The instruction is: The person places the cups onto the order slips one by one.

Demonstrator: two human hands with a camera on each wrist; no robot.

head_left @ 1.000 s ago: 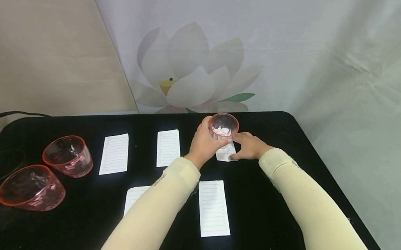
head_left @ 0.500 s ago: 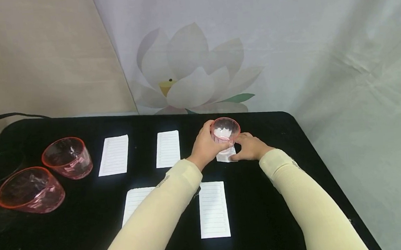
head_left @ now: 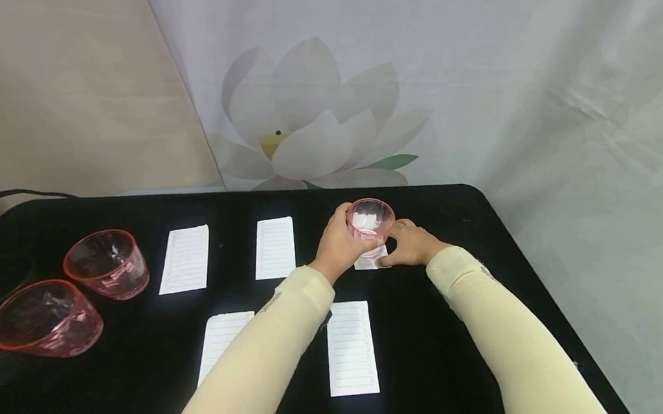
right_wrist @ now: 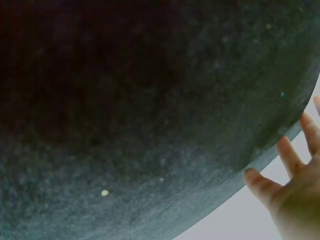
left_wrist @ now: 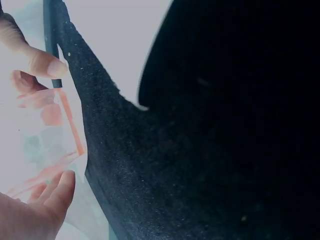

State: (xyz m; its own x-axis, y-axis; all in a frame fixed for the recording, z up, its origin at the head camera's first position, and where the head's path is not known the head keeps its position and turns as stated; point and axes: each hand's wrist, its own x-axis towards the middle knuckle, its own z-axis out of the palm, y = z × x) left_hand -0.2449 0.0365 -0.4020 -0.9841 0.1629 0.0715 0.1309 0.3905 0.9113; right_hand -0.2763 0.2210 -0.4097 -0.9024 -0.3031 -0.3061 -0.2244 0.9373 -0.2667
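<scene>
My left hand point(head_left: 337, 245) grips a clear pink glass point(head_left: 370, 222) from its left side, thumb across the near side. The glass stands upright over a lined white paper slip point(head_left: 364, 263), covering much of it. My right hand point(head_left: 414, 245) lies just right of the glass, its thumb on the slip's right edge and its fingers at or near the glass. Whether those fingers touch the glass is unclear. The left wrist view has the pink glass point(left_wrist: 45, 135) between both hands. Spread fingers of the right hand point(right_wrist: 295, 185) appear in the right wrist view.
Two more pink glasses, one farther back point(head_left: 108, 267) and one nearer point(head_left: 48, 320), stand on the black table point(head_left: 448, 354) at left, beside faint clear vessels. Several lined slips lie in two rows, such as the front slip point(head_left: 351, 348). A printed cloth point(head_left: 311, 91) hangs behind.
My left hand has lowered the glass slightly toward me, onto or close above the slip. The right hand has stayed nearly still. The view has shifted a little.
</scene>
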